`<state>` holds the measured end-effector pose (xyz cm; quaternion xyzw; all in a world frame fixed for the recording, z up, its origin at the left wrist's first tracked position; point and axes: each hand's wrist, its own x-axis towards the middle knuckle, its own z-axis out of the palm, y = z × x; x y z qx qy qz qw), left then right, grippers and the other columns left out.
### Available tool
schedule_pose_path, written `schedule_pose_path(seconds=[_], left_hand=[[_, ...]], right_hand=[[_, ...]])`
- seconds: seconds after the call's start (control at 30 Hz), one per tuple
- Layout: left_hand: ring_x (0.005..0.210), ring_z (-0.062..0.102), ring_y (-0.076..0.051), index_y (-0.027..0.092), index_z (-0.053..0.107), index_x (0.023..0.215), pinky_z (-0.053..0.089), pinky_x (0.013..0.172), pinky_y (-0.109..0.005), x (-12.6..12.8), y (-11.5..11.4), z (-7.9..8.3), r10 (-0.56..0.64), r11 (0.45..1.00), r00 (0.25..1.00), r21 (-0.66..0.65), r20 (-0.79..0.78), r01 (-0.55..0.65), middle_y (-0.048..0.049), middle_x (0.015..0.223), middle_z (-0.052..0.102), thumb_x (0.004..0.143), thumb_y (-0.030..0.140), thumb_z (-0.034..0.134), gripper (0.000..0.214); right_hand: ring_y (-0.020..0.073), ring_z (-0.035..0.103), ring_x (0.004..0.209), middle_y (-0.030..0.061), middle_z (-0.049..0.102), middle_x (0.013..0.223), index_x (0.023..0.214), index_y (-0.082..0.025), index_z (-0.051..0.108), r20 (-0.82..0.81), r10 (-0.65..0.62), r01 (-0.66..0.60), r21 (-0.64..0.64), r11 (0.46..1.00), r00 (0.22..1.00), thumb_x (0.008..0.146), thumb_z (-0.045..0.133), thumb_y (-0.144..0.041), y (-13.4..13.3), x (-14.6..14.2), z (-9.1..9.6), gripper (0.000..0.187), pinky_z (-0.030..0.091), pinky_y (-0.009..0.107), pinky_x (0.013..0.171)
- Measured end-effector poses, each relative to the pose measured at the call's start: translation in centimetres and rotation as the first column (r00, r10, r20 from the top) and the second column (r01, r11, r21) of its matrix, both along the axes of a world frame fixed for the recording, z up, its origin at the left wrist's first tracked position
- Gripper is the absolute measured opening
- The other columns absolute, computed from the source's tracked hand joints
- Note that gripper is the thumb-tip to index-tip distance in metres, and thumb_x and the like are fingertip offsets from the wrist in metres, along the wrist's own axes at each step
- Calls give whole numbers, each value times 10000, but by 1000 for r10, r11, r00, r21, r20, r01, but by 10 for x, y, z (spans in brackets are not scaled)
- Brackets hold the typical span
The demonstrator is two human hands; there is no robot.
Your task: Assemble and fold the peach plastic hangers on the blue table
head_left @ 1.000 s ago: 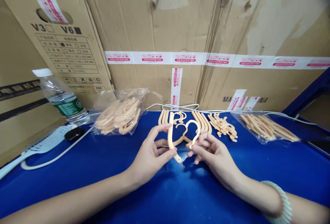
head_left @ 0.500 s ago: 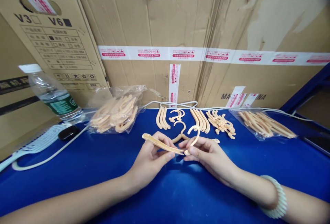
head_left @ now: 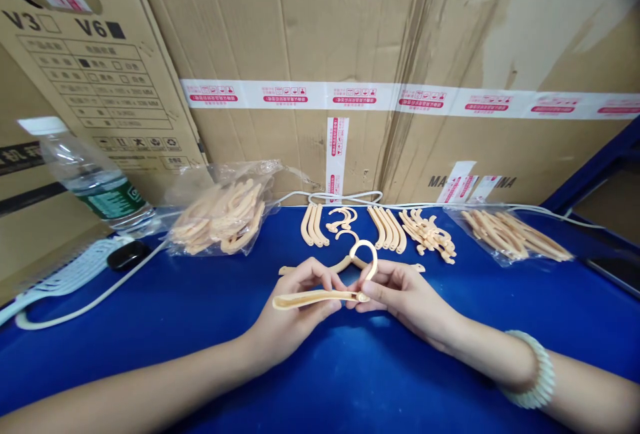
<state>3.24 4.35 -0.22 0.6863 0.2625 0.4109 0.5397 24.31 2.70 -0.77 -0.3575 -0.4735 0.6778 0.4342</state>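
My left hand (head_left: 295, 311) pinches a peach plastic hanger arm (head_left: 310, 299), held level above the blue table (head_left: 200, 301). My right hand (head_left: 400, 297) pinches a peach plastic hook (head_left: 367, 257) that stands upright, its foot meeting the arm's right end. Just behind my hands a finished small hanger (head_left: 345, 264) lies flat on the table. Behind it lie rows of loose arms (head_left: 313, 226), a few hooks (head_left: 343, 217), more arms (head_left: 387, 229) and a heap of small pieces (head_left: 429, 235).
Two clear bags of peach parts lie at the back, one left (head_left: 223, 211), one right (head_left: 510, 234). A water bottle (head_left: 87, 177), a white comb-like item (head_left: 65, 274), a black object (head_left: 125, 254) and a white cable (head_left: 90, 301) sit left. Cardboard boxes (head_left: 350, 54) wall the back.
The left hand swung the arm from upright to level. The right hand brought the hook's foot to the arm's right end. The view tilted slightly.
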Motion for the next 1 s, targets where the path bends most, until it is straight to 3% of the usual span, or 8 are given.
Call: schedule_pose_path(seconds=[0.43,0.7,0.83,0.93,1.0], left_hand=[[809,684,-151,184,504,809,525,744,-284,3,-2,0,-11,1000,998,3,-61,11,-17,881,688,854,133,643,155],[772,645,-113,189,477,790,517,705,-232,6,-2,-2,-18,992,998,-128,-61,10,26,835,630,838,146,656,190],[772,648,-122,189,489,820,523,728,-239,7,1,-2,59,975,998,-216,-4,-58,34,778,617,776,161,702,219],[773,646,-123,191,504,887,527,728,-235,8,2,-1,123,955,992,-273,4,-117,36,776,620,734,157,725,271],[792,647,-123,189,522,923,533,743,-237,9,2,-1,116,958,993,-264,7,-110,33,799,618,733,159,724,280]], right_hand=[[133,696,655,35,731,703,772,-156,618,86,-82,74,84,994,993,734,826,-442,-2,-7,1,356,565,253,673],[144,657,572,3,679,613,767,-174,584,154,-135,120,99,988,979,691,842,-440,-6,-11,0,378,538,273,603],[123,625,608,5,668,680,752,-177,589,138,-156,128,195,973,978,740,808,-436,-7,-11,1,340,522,252,620],[91,558,617,-13,621,741,716,-174,611,135,-210,162,301,940,968,735,823,-362,-7,-11,0,284,478,198,561],[86,523,604,-23,591,719,734,-176,629,152,-212,158,307,939,966,756,808,-352,-7,-13,-1,251,451,178,516]])
